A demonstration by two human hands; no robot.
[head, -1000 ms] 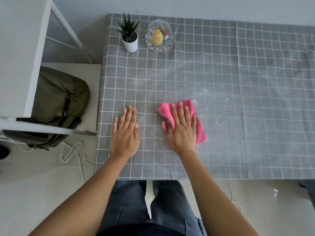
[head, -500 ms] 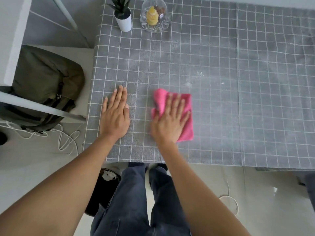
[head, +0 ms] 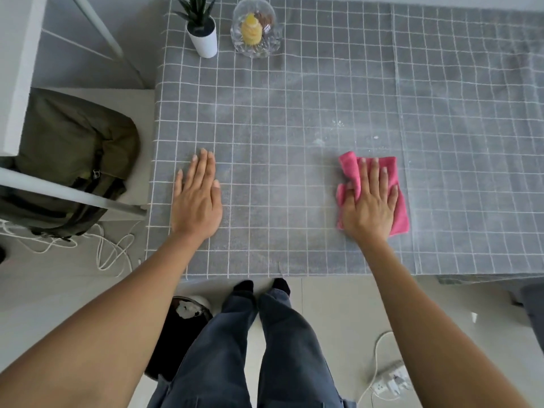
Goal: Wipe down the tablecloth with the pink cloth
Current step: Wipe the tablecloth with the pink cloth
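Note:
A grey tablecloth (head: 294,113) with a white grid covers the table, with pale powdery smears and white specks near its middle. The pink cloth (head: 397,184) lies flat on it right of centre, near the front edge. My right hand (head: 368,204) presses flat on the pink cloth, fingers spread and pointing away from me. My left hand (head: 197,198) rests palm down on the bare tablecloth near the left front corner, holding nothing.
A small potted plant (head: 203,33) and a glass dish (head: 254,30) holding a yellow object stand at the far left of the table. A green backpack (head: 73,154) sits on a chair to the left. Cables, a power strip (head: 391,381) and a dark bin (head: 179,334) lie on the floor.
My right hand has slid the pink cloth to the right along the table's front part. My left hand has stayed flat near the left corner. The view has pulled back.

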